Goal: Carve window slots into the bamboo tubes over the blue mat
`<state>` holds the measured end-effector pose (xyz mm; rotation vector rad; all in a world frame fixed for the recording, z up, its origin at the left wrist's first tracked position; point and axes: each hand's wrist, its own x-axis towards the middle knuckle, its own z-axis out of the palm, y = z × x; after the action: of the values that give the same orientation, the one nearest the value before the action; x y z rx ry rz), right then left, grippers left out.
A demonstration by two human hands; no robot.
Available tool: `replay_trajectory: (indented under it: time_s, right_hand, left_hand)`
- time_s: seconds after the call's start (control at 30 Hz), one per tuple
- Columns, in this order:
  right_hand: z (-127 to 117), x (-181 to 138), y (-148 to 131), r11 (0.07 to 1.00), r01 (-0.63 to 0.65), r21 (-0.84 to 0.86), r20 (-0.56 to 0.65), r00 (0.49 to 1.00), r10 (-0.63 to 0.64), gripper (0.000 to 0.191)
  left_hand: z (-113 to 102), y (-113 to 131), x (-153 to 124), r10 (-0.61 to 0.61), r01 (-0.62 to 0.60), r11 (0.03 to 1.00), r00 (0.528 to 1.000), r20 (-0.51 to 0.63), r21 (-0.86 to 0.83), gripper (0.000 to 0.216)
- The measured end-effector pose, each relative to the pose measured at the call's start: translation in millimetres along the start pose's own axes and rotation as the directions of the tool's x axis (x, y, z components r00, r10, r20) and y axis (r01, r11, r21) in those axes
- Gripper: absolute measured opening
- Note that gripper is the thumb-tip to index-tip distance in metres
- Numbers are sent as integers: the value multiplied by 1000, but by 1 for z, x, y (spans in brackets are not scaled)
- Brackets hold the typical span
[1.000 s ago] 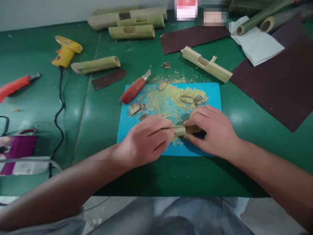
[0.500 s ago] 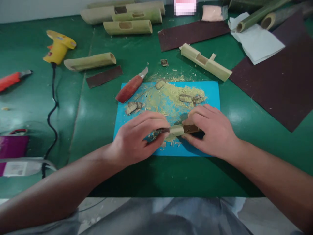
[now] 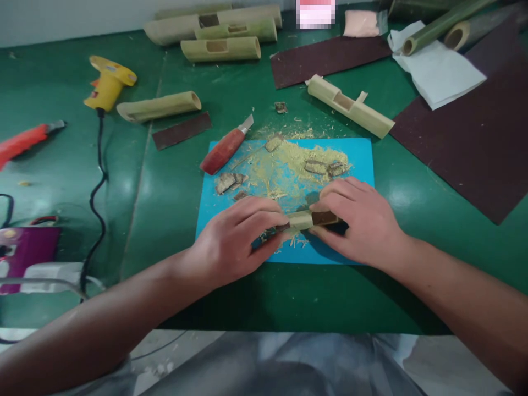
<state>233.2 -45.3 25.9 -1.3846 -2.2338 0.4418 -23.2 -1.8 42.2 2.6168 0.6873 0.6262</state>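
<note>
A short bamboo piece (image 3: 301,220) lies between my hands, low over a blue sheet (image 3: 332,254). My right hand (image 3: 358,220) is closed around its right end, with fingers on the far side and thumb on the near side. By those fingers a dark brown section (image 3: 324,218) shows, perhaps a hollow. My left hand (image 3: 243,234) is pinched at the left end on a small dark brown scrap (image 3: 284,225), which looks like sandpaper and is mostly hidden. Pale shavings (image 3: 299,157) and bark chips (image 3: 226,181) lie beyond my hands.
A red-handled knife (image 3: 225,149) rests across the sheet's far left corner. A notched bamboo tube (image 3: 350,105) lies behind it. Brown sandpaper sheets (image 3: 466,148) are at right. At left are a yellow corded tool (image 3: 108,85) and a red cutter (image 3: 25,144). Bamboo tubes (image 3: 235,50) line the back.
The whole view has shifted slightly, so things appear further right. My left hand has moved slightly nearer to me, uncovering a bark chip beyond it. My right hand keeps its grip.
</note>
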Motion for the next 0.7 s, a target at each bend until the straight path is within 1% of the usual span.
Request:
replay_trajectory:
  time_s: [0.13,0.2,0.4,0.57,0.7]
  right_hand:
    - [0,0,1,1000,4,4,0,1000,-4,20]
    - [1,-1,1,1000,11,10,-4,1000,-11,20]
    - [1,-1,1,1000,19,11,-23,1000,-19,17]
    - [0,0,2,999,41,13,-22,999,-41,17]
    - [0,0,3,999,44,11,-11,999,-44,16]
  left_hand:
    - [-1,-2,-4,95,-92,985,995,-9,145,14]
    - [-1,-3,-5,85,-85,981,996,4,174,11]
    - [-4,-4,-6,17,-20,997,999,37,75,8]
    - [-6,-3,-6,31,-30,999,999,-41,30,11]
    - [-9,-6,-5,11,-11,999,1000,8,-35,11]
